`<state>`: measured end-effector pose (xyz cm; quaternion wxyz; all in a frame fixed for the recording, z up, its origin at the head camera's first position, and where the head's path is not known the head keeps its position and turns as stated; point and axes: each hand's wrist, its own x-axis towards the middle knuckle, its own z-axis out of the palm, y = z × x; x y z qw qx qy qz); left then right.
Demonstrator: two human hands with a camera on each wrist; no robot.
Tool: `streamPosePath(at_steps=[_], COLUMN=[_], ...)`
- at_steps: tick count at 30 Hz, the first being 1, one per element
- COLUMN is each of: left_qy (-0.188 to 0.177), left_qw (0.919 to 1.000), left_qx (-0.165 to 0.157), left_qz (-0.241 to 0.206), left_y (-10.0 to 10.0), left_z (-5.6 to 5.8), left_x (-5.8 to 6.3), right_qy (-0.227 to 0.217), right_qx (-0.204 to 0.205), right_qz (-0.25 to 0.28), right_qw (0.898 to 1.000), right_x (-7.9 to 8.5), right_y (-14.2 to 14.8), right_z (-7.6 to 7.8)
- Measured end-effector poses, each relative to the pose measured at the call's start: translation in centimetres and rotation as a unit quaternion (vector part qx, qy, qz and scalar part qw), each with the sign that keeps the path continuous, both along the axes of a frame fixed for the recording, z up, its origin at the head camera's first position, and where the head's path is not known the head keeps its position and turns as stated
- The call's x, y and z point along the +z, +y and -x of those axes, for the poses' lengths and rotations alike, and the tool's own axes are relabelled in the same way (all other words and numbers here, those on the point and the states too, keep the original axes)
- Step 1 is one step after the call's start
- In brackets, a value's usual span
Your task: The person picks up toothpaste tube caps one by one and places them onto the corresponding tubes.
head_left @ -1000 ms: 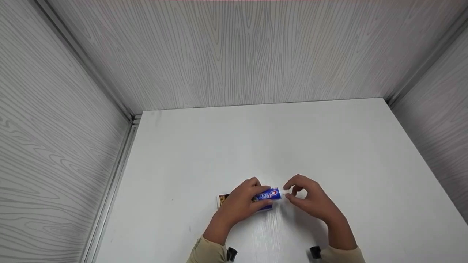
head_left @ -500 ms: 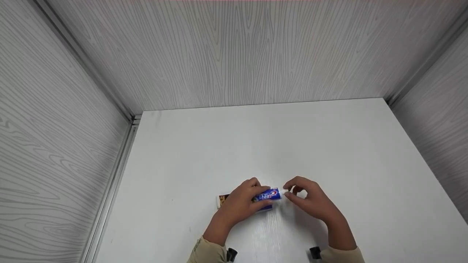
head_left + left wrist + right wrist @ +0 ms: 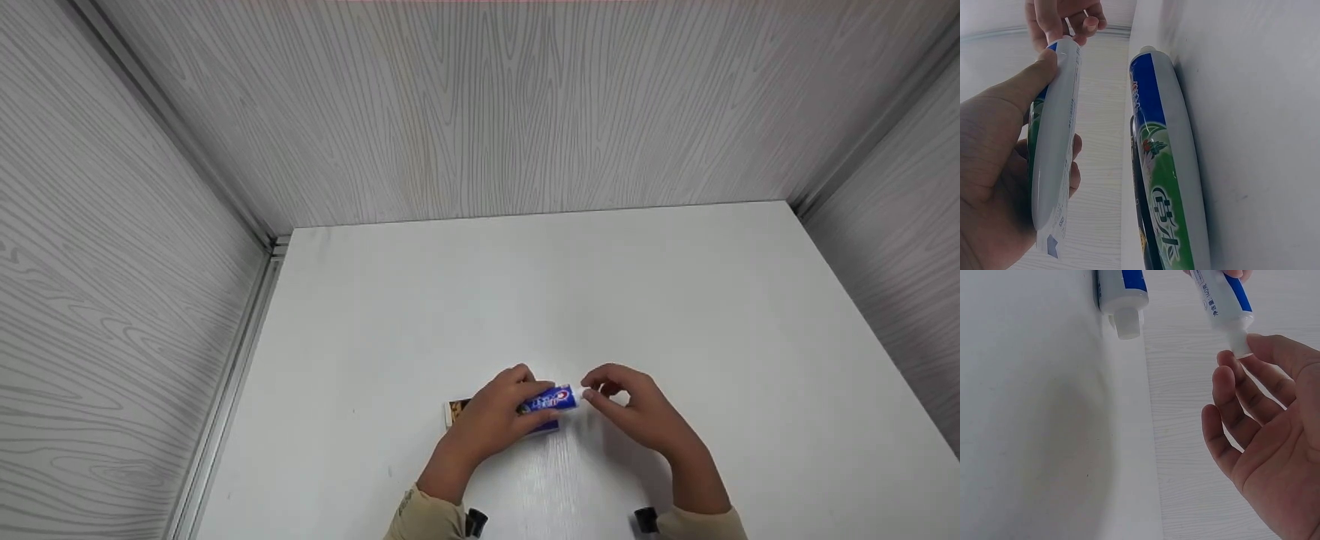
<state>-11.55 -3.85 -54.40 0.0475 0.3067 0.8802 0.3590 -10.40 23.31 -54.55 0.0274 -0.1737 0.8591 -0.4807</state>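
My left hand (image 3: 487, 420) grips a blue, white and green toothpaste tube (image 3: 1055, 124) around its body. This tube is raised off the table, its white cap (image 3: 1239, 343) pointing right. My right hand (image 3: 637, 411) pinches that cap between thumb and fingertips, the other fingers loosely bent beside it. Below the left hand lies a second toothpaste tube (image 3: 1157, 140) with a blue and green label, its cap (image 3: 1127, 323) on. Against its side, a dark, narrow thing (image 3: 1141, 208) shows partly; its kind is hidden. The left hand covers most of these lying things in the head view.
A white table (image 3: 562, 300) spreads around the hands. Grey wood-grain panels stand at the back (image 3: 480, 112), left (image 3: 112, 300) and right (image 3: 900, 247). A small black piece (image 3: 475, 523) sits by the left cuff, another black piece (image 3: 646, 520) by the right.
The right thumb and fingertips have shifted slightly at the cap, and the right hand sits a touch lower. The left hand and its tube have stayed in place.
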Motion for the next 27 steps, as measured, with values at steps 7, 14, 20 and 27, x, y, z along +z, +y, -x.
streamPosePath(at_steps=[7, 14, 20, 27], left_qy=[-0.004, -0.003, 0.000, 0.003], left_qw=[1.0000, 1.0000, 1.0000, 0.9999], left_qx=[0.001, 0.000, -0.004, -0.011], left_qz=[0.005, 0.005, 0.005, 0.003], left_y=[0.02, 0.03, 0.01, 0.02], left_z=[0.00, -0.03, 0.04, 0.10], left_x=[0.00, 0.05, 0.05, 0.28], right_qy=[-0.011, -0.001, 0.016, 0.017], right_qx=[0.005, 0.009, 0.018, 0.028], right_qz=[0.002, 0.010, 0.012, 0.013], right_qw=[1.000, 1.000, 1.000, 0.999], right_x=[-0.06, -0.01, 0.03, 0.08], right_y=[0.11, 0.15, 0.11, 0.09], right_z=[0.00, -0.06, -0.03, 0.05])
